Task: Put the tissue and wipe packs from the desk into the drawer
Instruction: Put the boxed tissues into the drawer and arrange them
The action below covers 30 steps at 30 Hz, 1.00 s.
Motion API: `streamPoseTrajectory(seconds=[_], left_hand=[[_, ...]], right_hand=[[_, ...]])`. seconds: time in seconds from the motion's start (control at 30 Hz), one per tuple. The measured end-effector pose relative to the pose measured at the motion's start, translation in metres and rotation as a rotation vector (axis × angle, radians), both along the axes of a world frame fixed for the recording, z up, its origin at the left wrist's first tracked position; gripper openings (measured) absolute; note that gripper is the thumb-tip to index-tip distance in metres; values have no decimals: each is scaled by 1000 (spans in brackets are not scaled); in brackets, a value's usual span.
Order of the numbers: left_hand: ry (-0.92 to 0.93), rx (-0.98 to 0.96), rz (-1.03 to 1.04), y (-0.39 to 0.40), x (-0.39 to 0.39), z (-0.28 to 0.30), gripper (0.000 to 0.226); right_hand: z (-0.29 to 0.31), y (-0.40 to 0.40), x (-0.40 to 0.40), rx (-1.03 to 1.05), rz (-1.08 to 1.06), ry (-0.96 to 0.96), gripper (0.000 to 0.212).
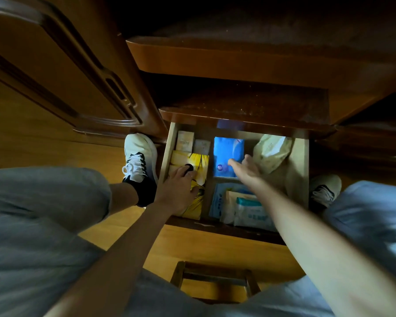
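Note:
The drawer (pixel 165 154) is pulled out below the desk, split into compartments. A yellow pack (pixel 200 167) lies in its left compartment, and my left hand (pixel 177 191) rests on it with fingers curled over its near part. A blue pack (pixel 226 154) lies in the middle rear compartment. My right hand (pixel 245 170) reaches over its near right corner with fingers straight. A pale yellow-green wipe pack (pixel 271 152) leans tilted in the right rear compartment. White and light-blue wipe packs (pixel 247 210) fill the near compartment.
Small beige boxes (pixel 185 140) sit at the drawer's rear left. The desk top (pixel 238 62) overhangs the drawer's back. My shoes (pixel 138 156) stand on the wooden floor either side of the drawer. A wooden stool (pixel 215 280) sits between my knees. A cabinet door (pixel 55 76) stands at left.

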<state>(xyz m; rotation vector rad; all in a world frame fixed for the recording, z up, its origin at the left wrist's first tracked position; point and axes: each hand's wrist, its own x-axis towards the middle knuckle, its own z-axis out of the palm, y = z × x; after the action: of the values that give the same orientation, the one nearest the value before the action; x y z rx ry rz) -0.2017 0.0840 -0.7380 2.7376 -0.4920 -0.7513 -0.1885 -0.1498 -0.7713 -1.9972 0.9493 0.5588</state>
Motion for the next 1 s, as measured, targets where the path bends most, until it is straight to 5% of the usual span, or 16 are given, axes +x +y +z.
streamPoseTrajectory(seconds=[0.5, 0.63, 0.77, 0.87, 1.0], left_hand=[[53, -80, 43, -3, 5, -1, 56], [74, -71, 37, -9, 6, 9, 57], [86, -25, 3, -11, -4, 15, 64], [69, -8, -13, -10, -8, 13, 65], [69, -1, -8, -10, -4, 11, 64]], right_hand=[[-3, -8, -5, 22, 172, 53, 69], [10, -18, -14, -136, 217, -32, 66], [20, -39, -23, -527, 589, 15, 55], [12, -55, -28, -454, 785, 203, 63], [8, -80, -42, -563, 831, 178, 45]])
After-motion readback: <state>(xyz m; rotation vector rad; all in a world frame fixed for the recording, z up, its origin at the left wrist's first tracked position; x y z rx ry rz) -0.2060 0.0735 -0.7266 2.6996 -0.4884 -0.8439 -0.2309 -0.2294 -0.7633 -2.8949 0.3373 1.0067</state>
